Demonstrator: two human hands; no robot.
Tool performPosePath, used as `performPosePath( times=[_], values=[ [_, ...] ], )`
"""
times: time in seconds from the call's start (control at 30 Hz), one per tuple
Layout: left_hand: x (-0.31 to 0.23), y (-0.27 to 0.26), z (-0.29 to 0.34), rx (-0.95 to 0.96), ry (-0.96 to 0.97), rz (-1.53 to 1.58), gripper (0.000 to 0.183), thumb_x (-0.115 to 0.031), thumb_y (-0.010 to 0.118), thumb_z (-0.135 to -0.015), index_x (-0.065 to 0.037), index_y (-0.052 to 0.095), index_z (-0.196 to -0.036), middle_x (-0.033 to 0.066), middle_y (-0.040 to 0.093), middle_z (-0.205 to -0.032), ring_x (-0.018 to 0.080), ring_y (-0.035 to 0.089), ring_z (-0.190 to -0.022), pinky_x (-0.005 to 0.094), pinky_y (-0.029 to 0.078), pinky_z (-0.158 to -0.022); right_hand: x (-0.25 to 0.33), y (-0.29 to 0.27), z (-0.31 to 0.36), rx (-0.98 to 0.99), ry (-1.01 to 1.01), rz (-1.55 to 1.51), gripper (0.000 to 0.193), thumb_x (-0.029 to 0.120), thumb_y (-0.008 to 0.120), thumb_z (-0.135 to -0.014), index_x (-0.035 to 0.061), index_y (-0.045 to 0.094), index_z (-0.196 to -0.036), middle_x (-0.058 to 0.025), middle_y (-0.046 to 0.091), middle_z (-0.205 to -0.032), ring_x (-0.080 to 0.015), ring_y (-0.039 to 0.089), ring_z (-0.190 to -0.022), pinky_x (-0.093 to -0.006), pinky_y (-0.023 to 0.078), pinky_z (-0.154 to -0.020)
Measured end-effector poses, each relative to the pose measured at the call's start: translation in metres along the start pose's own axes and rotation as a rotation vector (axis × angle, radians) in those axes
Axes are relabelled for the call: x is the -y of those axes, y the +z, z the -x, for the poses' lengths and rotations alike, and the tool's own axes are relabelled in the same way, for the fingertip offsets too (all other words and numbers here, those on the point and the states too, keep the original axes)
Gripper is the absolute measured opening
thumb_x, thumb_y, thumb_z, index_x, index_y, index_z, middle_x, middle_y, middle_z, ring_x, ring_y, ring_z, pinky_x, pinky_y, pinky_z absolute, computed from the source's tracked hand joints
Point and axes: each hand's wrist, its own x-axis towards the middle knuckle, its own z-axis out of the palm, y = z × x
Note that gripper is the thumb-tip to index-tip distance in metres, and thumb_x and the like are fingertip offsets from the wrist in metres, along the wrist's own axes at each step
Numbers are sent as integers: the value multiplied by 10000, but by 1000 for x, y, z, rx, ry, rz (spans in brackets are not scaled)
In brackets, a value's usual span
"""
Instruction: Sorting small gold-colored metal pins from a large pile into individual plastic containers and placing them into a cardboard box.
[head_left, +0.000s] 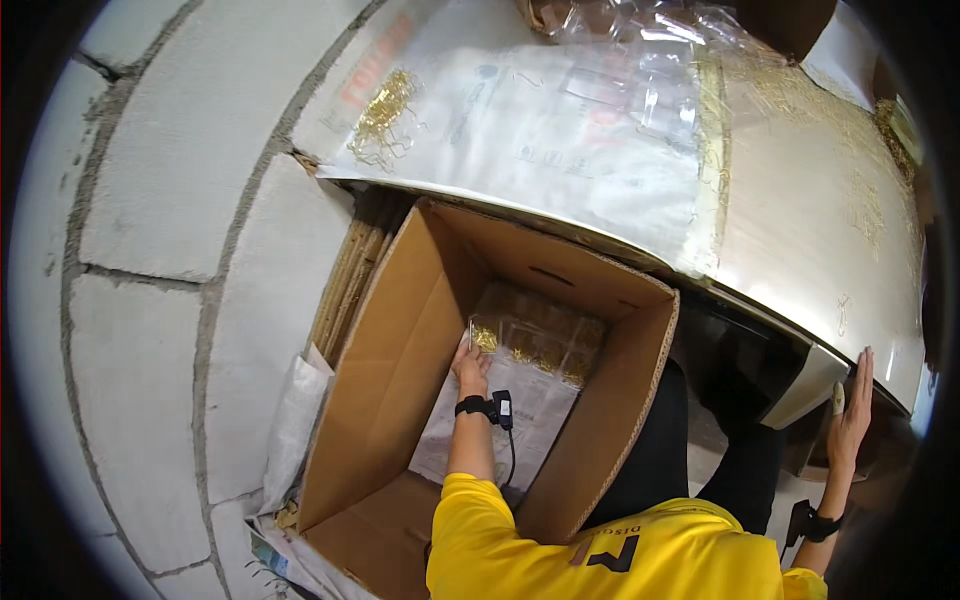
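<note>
My left hand (471, 366) reaches down inside a deep open cardboard box (375, 370). Its fingers are closed at the edge of a clear plastic pack (485, 336) with gold-coloured bits in it. More clear packs (545, 345) of the same sort lie side by side along the far end of the box's bottom, beyond the hand. A pale printed sheet (500, 420) covers the bottom nearer to me. My right hand (849, 415) rests at the table's edge on the right, with its fingers stretched out and nothing in it.
A white-covered table (600, 170) stands beyond the box, with a heap of thin gold-coloured pieces (385, 110) at its left and loose ones at its right. Clear plastic packaging (640, 25) lies at the back. A pale block wall (150, 370) borders the left.
</note>
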Motion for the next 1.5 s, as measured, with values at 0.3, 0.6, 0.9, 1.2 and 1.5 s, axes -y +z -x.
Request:
performPosePath(
  times=[0.3,0.6,0.9,1.2,1.5],
  values=[
    [61,-5,-43,-348,139,128,359,64,575,-794,94,468,-1136,153,592,-910,266,626,-796,365,552,-773,12,14,-5,-29,-22,100,583,316,497,-936,112,292,-1442,-119,283,-1494,-318,281,-1368,-414,296,-1089],
    [71,-141,-134,-309,495,-1524,122,-66,540,-822,-26,623,-742,139,654,-760,235,557,-639,382,463,-574,38,-11,-30,-40,-111,10,696,209,670,-798,-17,357,-1378,-241,371,-1407,-381,392,-1282,-431,330,-1049],
    [-159,79,111,268,470,-514,157,-108,557,-888,-25,597,-1015,63,641,-834,135,623,-674,222,481,-573,-61,-44,-174,286,183,-273,562,470,461,-913,39,514,-1272,-247,568,-1182,-411,553,-1050,-434,428,-930],
    [-212,385,316,790,1243,-933,177,-59,593,-855,61,604,-984,140,622,-958,227,616,-907,306,510,-760,-9,0,-319,455,309,-76,736,627,385,-870,216,229,-1461,-198,132,-1518,-620,165,-1279,-658,272,-1016],
    [-145,552,276,333,1433,-1649,341,-94,560,-794,30,584,-1110,243,549,-1135,407,504,-1110,503,376,-954,-78,-1,-210,408,-118,-270,703,529,403,-915,101,240,-1449,-225,165,-1498,-422,182,-1371,-485,245,-1102]
  ],
)
